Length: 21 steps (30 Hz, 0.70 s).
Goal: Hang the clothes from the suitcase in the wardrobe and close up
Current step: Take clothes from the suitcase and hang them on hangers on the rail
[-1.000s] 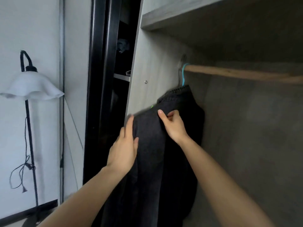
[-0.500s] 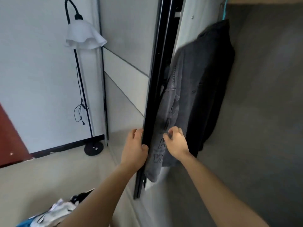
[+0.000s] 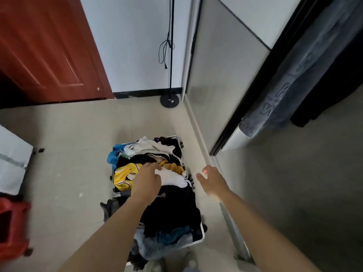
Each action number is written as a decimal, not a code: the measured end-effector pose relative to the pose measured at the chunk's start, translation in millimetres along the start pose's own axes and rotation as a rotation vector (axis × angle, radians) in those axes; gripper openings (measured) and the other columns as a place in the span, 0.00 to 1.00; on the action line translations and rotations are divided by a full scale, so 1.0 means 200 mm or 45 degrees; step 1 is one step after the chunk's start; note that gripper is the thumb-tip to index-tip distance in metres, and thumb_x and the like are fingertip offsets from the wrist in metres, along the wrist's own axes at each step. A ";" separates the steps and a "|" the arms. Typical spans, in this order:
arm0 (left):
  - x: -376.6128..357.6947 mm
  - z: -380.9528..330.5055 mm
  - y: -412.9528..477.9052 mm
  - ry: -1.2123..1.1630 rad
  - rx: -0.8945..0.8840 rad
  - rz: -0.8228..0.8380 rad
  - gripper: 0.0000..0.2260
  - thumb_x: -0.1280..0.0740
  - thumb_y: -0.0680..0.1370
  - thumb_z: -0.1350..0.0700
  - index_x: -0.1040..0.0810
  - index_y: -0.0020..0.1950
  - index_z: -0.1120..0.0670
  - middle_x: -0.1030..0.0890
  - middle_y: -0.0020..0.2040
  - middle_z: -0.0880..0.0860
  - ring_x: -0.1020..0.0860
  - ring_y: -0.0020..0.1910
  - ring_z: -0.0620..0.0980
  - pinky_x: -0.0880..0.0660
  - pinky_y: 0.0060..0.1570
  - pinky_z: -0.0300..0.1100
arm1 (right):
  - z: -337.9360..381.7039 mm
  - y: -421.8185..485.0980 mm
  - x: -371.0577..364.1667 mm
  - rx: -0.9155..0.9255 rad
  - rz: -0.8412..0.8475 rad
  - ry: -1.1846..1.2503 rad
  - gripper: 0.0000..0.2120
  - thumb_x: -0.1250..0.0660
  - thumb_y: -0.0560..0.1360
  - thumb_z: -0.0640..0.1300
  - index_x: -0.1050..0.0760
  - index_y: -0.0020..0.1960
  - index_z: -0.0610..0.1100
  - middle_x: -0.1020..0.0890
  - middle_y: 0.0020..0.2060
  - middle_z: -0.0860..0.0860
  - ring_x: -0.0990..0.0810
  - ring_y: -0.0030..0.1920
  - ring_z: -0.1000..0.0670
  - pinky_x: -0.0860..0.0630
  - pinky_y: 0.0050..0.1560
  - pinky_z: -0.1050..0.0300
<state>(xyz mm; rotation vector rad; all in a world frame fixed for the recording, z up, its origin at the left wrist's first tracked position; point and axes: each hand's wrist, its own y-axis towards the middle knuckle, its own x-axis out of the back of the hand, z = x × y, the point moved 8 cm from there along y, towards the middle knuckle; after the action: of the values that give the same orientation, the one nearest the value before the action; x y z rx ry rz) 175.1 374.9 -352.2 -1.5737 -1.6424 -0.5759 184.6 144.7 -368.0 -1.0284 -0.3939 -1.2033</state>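
Two big structures are seen around the tiled floor (image 3: 74,130): a wardrobe (image 3: 294,173) on the right, its grey sliding door (image 3: 222,79) drawn aside with the black edge left ajar, and a red-brown door (image 3: 49,46) at the upper left. Inside the wardrobe opening a grey-blue jacket (image 3: 290,79) with stitched lettering is hung, its hem just above the wardrobe's floor, with a darker layer behind it.

An open suitcase (image 3: 202,234) is laid flat on the floor, just beside the wardrobe's bottom rail. It is heaped with clothes: a black garment (image 3: 170,209) in the nearer half, a yellow garment (image 3: 123,173), a white garment (image 3: 170,176) and a blue garment (image 3: 112,158) in the farther half.

A red stool (image 3: 11,222) and a white box (image 3: 11,160) are cut off by the left edge. A floor lamp's pole (image 3: 171,46) and round base (image 3: 169,100) are stood against the back wall, with a cord looped on the pole.

The left hand (image 3: 147,181) is lowered onto the pile, fingers bent down at the yellow and white garments; whether fabric is gripped cannot be told. The right hand (image 3: 213,182) is held above the floor between suitcase and rail, fingers spread and loose, with nothing in it.
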 end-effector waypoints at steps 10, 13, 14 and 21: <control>-1.01 1.02 -0.31 0.012 0.421 0.404 0.13 0.41 0.79 0.61 0.24 0.61 0.51 0.27 0.63 0.50 0.27 0.60 0.48 0.28 0.54 0.41 | -0.62 0.19 -1.22 -0.167 0.406 -0.123 0.17 0.40 0.81 0.51 0.32 0.65 0.42 0.28 0.59 0.47 0.26 0.58 0.47 0.28 0.57 0.54; -1.32 1.28 -0.28 0.094 0.474 0.499 0.13 0.40 0.79 0.59 0.26 0.63 0.51 0.29 0.64 0.49 0.30 0.63 0.48 0.28 0.56 0.41 | -0.87 0.32 -1.51 -0.166 0.460 -0.214 0.16 0.40 0.81 0.49 0.32 0.65 0.42 0.30 0.54 0.49 0.27 0.58 0.48 0.28 0.56 0.55; -1.42 1.35 -0.26 0.111 0.472 0.516 0.14 0.40 0.79 0.58 0.27 0.65 0.51 0.30 0.65 0.49 0.31 0.64 0.49 0.29 0.57 0.41 | -0.95 0.37 -1.59 -0.146 0.486 -0.270 0.16 0.40 0.81 0.50 0.32 0.65 0.43 0.31 0.53 0.50 0.28 0.59 0.48 0.28 0.56 0.55; -1.95 1.63 0.08 0.103 0.377 0.431 0.34 0.38 0.80 0.49 0.53 0.80 0.51 0.51 0.79 0.51 0.49 0.77 0.52 0.39 0.72 0.45 | -1.22 0.82 -1.89 0.021 0.422 -0.561 0.28 0.39 0.80 0.54 0.43 0.75 0.44 0.33 0.66 0.49 0.32 0.65 0.48 0.28 0.61 0.54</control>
<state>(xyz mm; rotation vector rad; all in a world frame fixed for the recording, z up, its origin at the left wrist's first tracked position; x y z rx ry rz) 94.1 385.8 -853.7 -1.5378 -1.2945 -0.2039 133.8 162.0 -843.1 -1.2893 -0.5486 -0.6729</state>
